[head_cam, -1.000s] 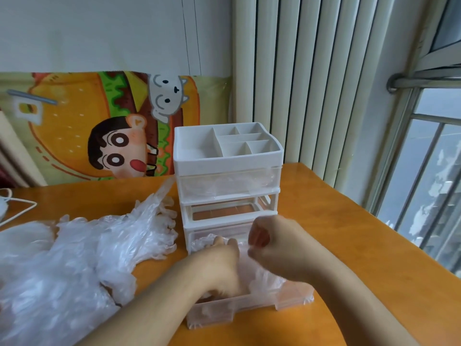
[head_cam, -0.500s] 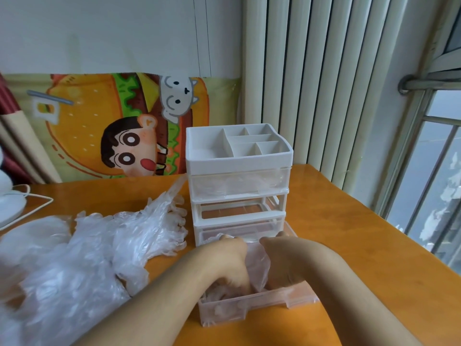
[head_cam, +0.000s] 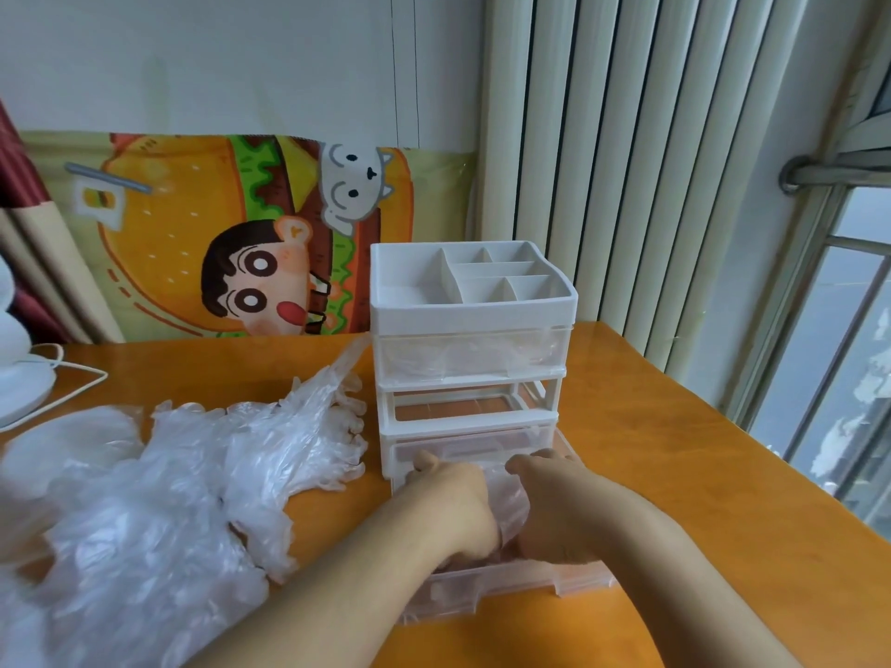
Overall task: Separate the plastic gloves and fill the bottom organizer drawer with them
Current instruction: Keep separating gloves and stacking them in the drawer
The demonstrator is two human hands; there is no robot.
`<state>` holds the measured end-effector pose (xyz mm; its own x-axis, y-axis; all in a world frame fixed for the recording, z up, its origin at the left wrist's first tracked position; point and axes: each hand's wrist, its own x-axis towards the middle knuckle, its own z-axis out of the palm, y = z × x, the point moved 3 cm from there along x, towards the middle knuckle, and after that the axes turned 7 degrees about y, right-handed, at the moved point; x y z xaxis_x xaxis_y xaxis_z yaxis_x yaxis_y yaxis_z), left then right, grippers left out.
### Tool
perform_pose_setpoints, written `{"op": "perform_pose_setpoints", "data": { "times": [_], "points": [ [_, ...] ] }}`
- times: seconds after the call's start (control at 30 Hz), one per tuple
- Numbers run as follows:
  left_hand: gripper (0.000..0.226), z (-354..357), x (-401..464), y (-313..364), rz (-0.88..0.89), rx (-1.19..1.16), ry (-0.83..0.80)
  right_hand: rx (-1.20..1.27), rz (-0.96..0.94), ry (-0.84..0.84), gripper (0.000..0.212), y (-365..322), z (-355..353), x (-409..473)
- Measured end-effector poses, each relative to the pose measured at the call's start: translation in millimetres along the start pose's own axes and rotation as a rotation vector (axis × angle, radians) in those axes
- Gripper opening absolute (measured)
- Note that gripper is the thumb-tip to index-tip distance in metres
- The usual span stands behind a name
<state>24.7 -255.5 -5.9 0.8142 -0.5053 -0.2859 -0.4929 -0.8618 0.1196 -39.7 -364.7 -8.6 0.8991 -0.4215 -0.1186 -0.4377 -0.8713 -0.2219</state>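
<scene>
Pressing down into the pulled-out bottom drawer (head_cam: 506,593), both hands sit side by side on a crumpled plastic glove (head_cam: 508,494) that lies between them inside it. The left hand (head_cam: 451,503) is knuckles-up with its fingers bent downward into the drawer, bearing on the clear plastic; whether they curl round any of it I cannot tell, since the fingertips are hidden. The right hand (head_cam: 549,508) does likewise, fingers tucked down against the glove, its grasp equally hidden. The drawer juts forward from the white organizer (head_cam: 472,301) standing on the orange table (head_cam: 675,455); the middle slot above it shows as an open frame, and the top drawer (head_cam: 470,354) holds more clear plastic. A loose heap of gloves (head_cam: 159,494) spreads across the table to the left, just beside the organizer.
</scene>
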Motion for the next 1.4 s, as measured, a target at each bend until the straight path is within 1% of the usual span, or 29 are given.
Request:
{"op": "perform_pose_setpoints", "data": {
  "times": [0.07, 0.1, 0.17, 0.2, 0.23, 0.27, 0.33, 0.4, 0.47, 0.53, 0.6, 0.63, 0.67, 0.7, 0.73, 0.8, 0.83, 0.9, 0.97, 1.0, 1.1, 1.17, 1.23, 1.27, 1.3, 1.37, 1.4],
  "points": [
    [0.06, -2, 2, 0, 0.031, -0.043, -0.019, -0.006, 0.028, -0.036, 0.075, 0, 2, 1],
    [0.048, -4, 1, -2, 0.058, -0.078, -0.009, -0.021, 0.031, -0.043, 0.071, -2, 2, 1],
    [0.018, -15, -3, -8, 0.115, -0.164, 0.069, -0.022, 0.015, -0.024, 0.065, -4, -1, -1],
    [0.011, -23, -7, -14, 0.154, -0.216, 0.123, -0.004, -0.001, 0.007, 0.064, -5, -4, -4],
    [0.011, -33, -10, -20, 0.198, -0.277, 0.186, 0.016, -0.024, 0.057, 0.062, -6, -9, -7],
    [0.016, -43, -14, -31, 0.233, -0.365, 0.254, 0.031, -0.061, 0.126, 0.06, -7, -12, -10],
    [0.019, -62, -24, -55, 0.311, -0.605, 0.371, 0.065, -0.133, 0.309, 0.059, -10, -19, -14],
    [0.012, -77, -37, -87, 0.346, -0.845, 0.445, 0.15, -0.23, 0.47, 0.05, -20, -23, -20],
    [0.013, -82, -48, -122, 0.354, -1.031, 0.505, 0.198, -0.342, 0.566, 0.042, -36, -20, -28],
    [0.019, -76, -55, -155, 0.347, -1.172, 0.574, 0.261, -0.475, 0.596, 0.035, -59, -17, -41],
    [0.024, -63, -58, -180, 0.319, -1.314, 0.62, 0.354, -0.672, 0.528, 0.03, -87, -13, -58],
    [0.026, -55, -57, -191, 0.306, -1.378, 0.635, 0.374, -0.78, 0.44, 0.033, -104, -6, -65],
    [0.027, -48, -56, -197, 0.296, -1.43, 0.643, 0.328, -0.872, 0.364, 0.041, -120, 3, -72],
    [0.027, -42, -55, -202, 0.293, -1.476, 0.648, 0.221, -0.958, 0.355, 0.05, -138, 16, -76],
    [0.028, -36, -53, -204, 0.293, -1.518, 0.646, 0.107, -1.033, 0.397, 0.053, -153, 29, -78],
    [0.028, -30, -50, -209, 0.303, -1.58, 0.632, -0.004, -1.109, 0.463, 0.045, -182, 55, -75],
    [0.028, -30, -49, -209, 0.311, -1.591, 0.621, -0.012, -1.139, 0.498, 0.039, -191, 64, -72],
    [0.03, -30, -50, -215, 0.319, -1.61, 0.614, 0.037, -1.204, 0.508, 0.025, -202, 75, -66],
    [0.032, -31, -51, -222, 0.332, -1.623, 0.615, 0.127, -1.163, 0.516, 0.019, -200, 73, -59],
    [0.034, -32, -51, -226, 0.341, -1.634, 0.617, 0.205, -1.1, 0.531, 0.019, -196, 67, -57],
    [0.039, -36, -53, -235, 0.402, -1.676, 0.608, 0.499, -0.774, 0.573, 0.019, -176, 37, -52],
    [0.049, -38, -53, -236, 0.448, -1.69, 0.567, 0.697, -0.567, 0.592, 0.028, -161, 19, -51],
    [0.064, -37, -51, -232, 0.48, -1.652, 0.475, 0.894, -0.417, 0.592, 0.04, -148, 9, -49],
    [0.072, -34, -50, -230, 0.471, -1.624, 0.418, 0.991, -0.346, 0.573, 0.043, -143, 8, -48],
    [0.079, -33, -50, -225, 0.462, -1.605, 0.362, 1.087, -0.284, 0.538, 0.04, -138, 6, -47],
    [0.088, -30, -53, -213, 0.474, -1.565, 0.254, 1.248, -0.176, 0.429, 0.028, -129, 6, -45],
    [0.089, -28, -57, -210, 0.46, -1.514, 0.243, 1.28, -0.138, 0.381, 0.025, -129, 8, -45]
  ]
}}
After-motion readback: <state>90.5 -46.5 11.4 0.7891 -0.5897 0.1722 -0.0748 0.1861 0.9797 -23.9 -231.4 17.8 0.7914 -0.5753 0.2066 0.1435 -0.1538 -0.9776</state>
